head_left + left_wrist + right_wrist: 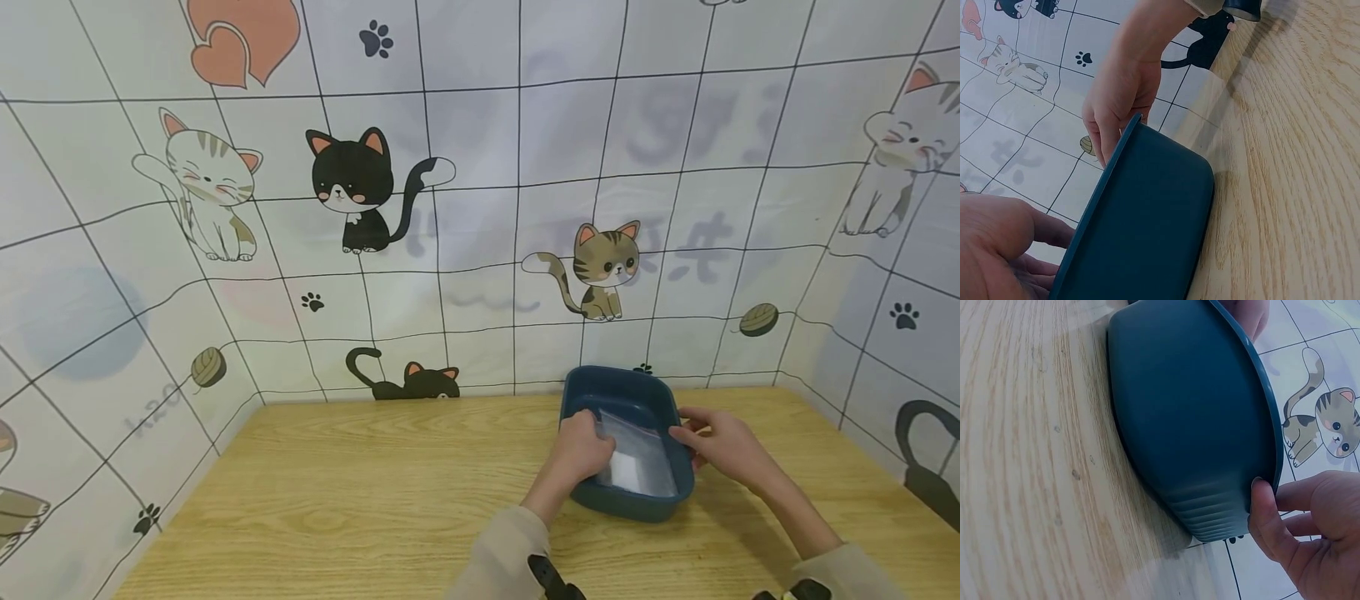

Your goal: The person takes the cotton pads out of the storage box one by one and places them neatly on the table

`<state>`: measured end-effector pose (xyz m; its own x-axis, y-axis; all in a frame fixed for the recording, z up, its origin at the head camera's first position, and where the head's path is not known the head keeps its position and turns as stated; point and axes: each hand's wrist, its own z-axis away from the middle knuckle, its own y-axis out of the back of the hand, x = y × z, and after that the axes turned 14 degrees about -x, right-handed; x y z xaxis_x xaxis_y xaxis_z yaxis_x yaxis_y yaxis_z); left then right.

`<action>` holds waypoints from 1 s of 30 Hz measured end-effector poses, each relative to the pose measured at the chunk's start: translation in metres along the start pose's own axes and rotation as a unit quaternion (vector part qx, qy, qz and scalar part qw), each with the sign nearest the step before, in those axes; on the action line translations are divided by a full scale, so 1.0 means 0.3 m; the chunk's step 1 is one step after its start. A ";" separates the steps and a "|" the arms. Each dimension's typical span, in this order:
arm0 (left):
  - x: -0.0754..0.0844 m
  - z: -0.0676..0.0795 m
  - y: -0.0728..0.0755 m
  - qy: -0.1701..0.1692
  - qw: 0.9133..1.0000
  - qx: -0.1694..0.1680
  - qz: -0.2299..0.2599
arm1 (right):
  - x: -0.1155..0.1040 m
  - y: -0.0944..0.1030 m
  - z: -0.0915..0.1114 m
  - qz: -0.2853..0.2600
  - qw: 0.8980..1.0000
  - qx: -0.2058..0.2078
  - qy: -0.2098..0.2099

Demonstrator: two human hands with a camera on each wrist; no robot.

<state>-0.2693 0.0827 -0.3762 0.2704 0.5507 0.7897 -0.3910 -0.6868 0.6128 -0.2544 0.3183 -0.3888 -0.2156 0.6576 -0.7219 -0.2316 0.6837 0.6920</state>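
A dark blue plastic bin [628, 505] stands on the wooden table, right of centre in the head view. Inside it lies a clear zip bag [647, 458] with something whitish in it. My left hand [583, 448] reaches over the bin's left rim, its fingers curled at the bag's left edge; it seems to pinch the bag, though the fingertips are partly hidden. The left wrist view shows this hand [997, 250] beyond the rim. My right hand [723, 446] pinches the bin's right rim; the right wrist view shows its thumb [1264, 503] against the outer wall.
The light wooden table [360, 492] stretches to the left of the bin. Behind and on both sides hangs a white gridded cloth [480, 217] printed with cartoon cats, close to the bin's far end.
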 end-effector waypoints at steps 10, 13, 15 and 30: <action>-0.011 -0.002 -0.015 -0.005 1.000 0.006 -0.003 | -0.004 -0.005 0.000 0.001 1.000 0.002 0.000; -0.013 -0.003 -0.017 -0.009 1.000 0.001 0.005 | -0.004 -0.006 -0.001 0.004 1.000 0.004 -0.001; -0.015 -0.003 -0.017 -0.009 1.000 0.003 0.003 | -0.005 -0.006 -0.002 0.006 1.000 0.006 -0.001; -0.004 -0.001 -0.022 -0.001 1.000 0.006 -0.008 | -0.003 -0.007 -0.003 0.012 1.000 0.005 -0.005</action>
<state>-0.2674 0.0866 -0.3812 0.2793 0.5608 0.7794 -0.3761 -0.6829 0.6262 -0.2547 0.3160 -0.3897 -0.2109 0.6768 -0.7053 -0.2168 0.6712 0.7089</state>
